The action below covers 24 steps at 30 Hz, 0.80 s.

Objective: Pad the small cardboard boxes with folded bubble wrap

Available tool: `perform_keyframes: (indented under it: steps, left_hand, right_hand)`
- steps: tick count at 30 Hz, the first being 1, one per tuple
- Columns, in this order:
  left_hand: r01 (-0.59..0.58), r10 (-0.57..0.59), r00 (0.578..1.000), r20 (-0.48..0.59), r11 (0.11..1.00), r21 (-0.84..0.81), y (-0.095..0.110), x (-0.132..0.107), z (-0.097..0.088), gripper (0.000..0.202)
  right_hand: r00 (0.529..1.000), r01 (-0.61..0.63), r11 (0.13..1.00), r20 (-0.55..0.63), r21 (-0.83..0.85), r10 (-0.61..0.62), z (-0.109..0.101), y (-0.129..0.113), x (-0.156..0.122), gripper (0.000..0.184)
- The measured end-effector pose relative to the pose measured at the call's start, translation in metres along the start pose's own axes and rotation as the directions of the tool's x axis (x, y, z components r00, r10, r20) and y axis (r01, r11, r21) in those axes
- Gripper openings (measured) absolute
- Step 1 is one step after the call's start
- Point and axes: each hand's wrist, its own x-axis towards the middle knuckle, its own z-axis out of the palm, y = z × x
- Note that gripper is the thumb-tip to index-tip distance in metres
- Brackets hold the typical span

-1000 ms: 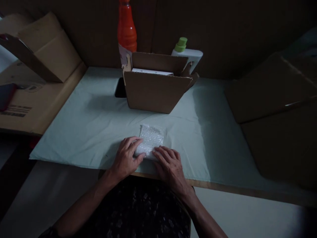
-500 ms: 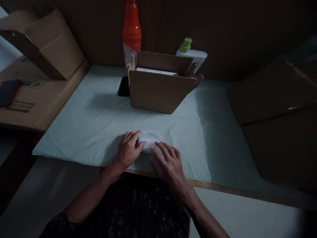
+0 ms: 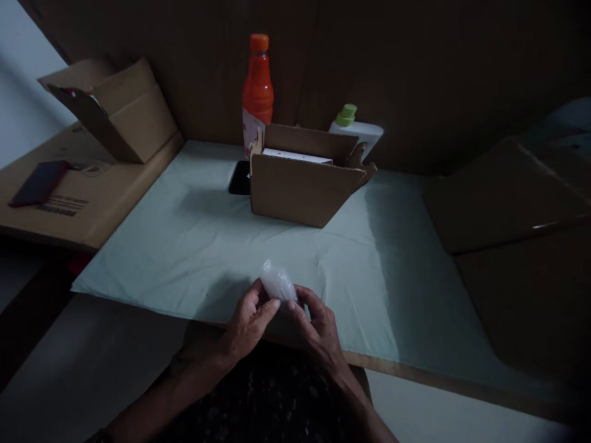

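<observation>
A small bubble-wrapped bundle, whitish and shiny, is held up between both hands near the front edge of the table. My left hand grips its left side, thumb along the lower edge. From the right, my right hand grips the other side with thumb and fingers. What lies inside the wrap cannot be made out. Beyond the hands, an open cardboard box stands on the pale green cloth, with a white flat item showing inside it.
Behind the box stand an orange-red bottle and a white bottle with a green cap. A dark phone lies beside it. At left are another carton and a dark flat case; large cartons stand at right.
The wrapped bundle has been lifted off the cloth and tilted up toward me. My right hand has closed on its side. The view has shifted, so more of the orange-red bottle shows.
</observation>
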Motion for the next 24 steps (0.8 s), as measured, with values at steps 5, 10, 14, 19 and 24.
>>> perform_keyframes:
  steps: [5, 10, 14, 19, 24]
  left_hand:
    - [-0.057, 0.042, 0.996, 0.073, 0.973, 0.223, 0.009, 0.006, -0.002, 0.034]
    - [-0.203, 0.075, 0.954, 0.289, 0.873, 0.443, 0.012, 0.008, 0.002, 0.029]
    - [-0.255, 0.055, 0.933, 0.355, 0.798, 0.546, 0.009, 0.016, 0.001, 0.017]
    - [-0.535, 0.471, 0.825, 0.312, 0.474, 0.699, 0.054, 0.062, -0.028, 0.045]
    - [-0.497, 0.834, 0.525, 0.170, 0.138, 0.857, 0.122, 0.146, -0.051, 0.049]
  right_hand:
    - [0.993, 0.118, 0.993, 0.028, -0.013, -0.117, -0.027, 0.003, 0.000, 0.040]
    - [0.956, 0.153, 0.988, 0.257, -0.025, -0.141, -0.057, -0.003, 0.012, 0.053]
    - [0.913, 0.067, 0.991, 0.407, -0.112, -0.016, -0.065, -0.011, 0.022, 0.026]
    - [0.962, 0.075, 0.971, 0.273, -0.227, -0.010, -0.104, -0.028, 0.044, 0.028]
    - [0.915, 0.165, 0.878, -0.262, -0.450, -0.306, -0.165, -0.079, 0.107, 0.033]
